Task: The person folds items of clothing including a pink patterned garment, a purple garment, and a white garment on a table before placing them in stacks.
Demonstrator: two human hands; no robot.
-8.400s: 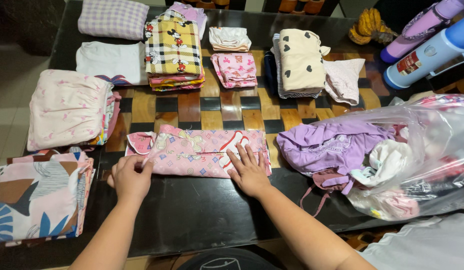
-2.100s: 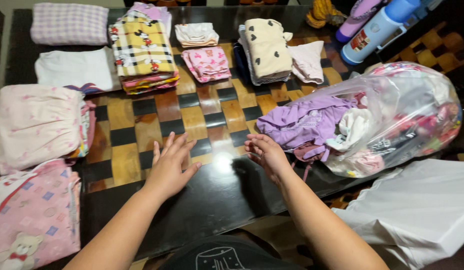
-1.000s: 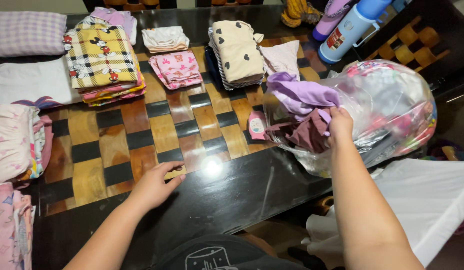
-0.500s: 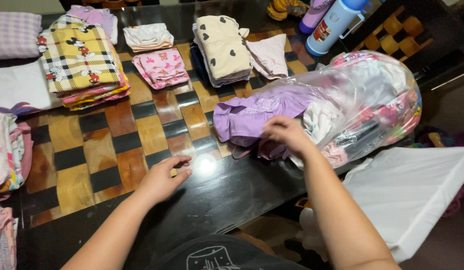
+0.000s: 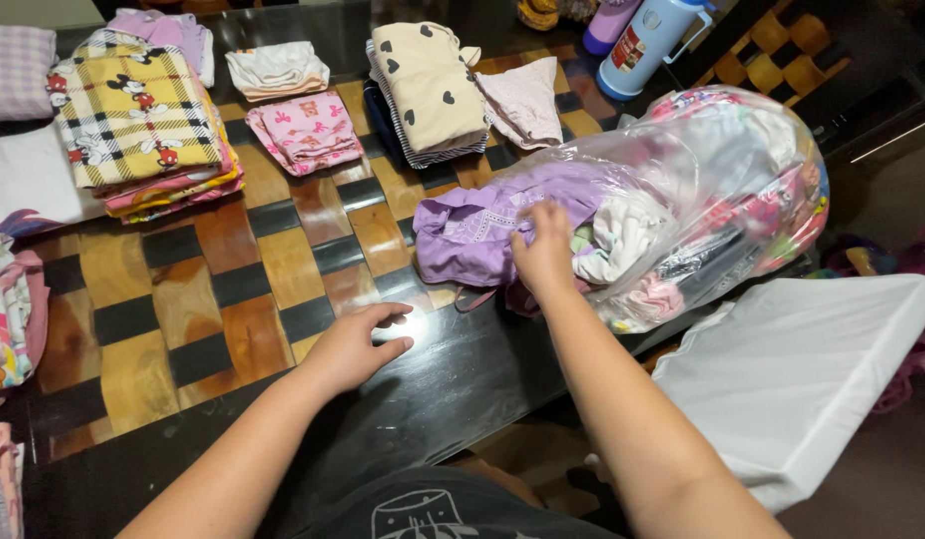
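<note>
My right hand (image 5: 544,251) pinches a purple garment (image 5: 479,232) that spills out of the mouth of a clear plastic bag (image 5: 722,190) stuffed with mixed clothes. The bag lies on its side at the table's right end. My left hand (image 5: 355,344) rests flat on the glossy dark table edge (image 5: 423,399), fingers spread, holding nothing, a short way left of the purple garment.
Folded piles cover the checkered tabletop: a yellow plaid stack (image 5: 143,120), a pink patterned piece (image 5: 308,130), a cream heart-print stack (image 5: 428,85), a white piece (image 5: 278,68). A blue bottle (image 5: 650,42) stands at the back right. A white cushion (image 5: 797,369) lies beside the table.
The pink garment I was smoothing now lies on a pile at the left. My right hand reached to the bag and gripped the purple garment; the view shifted right.
</note>
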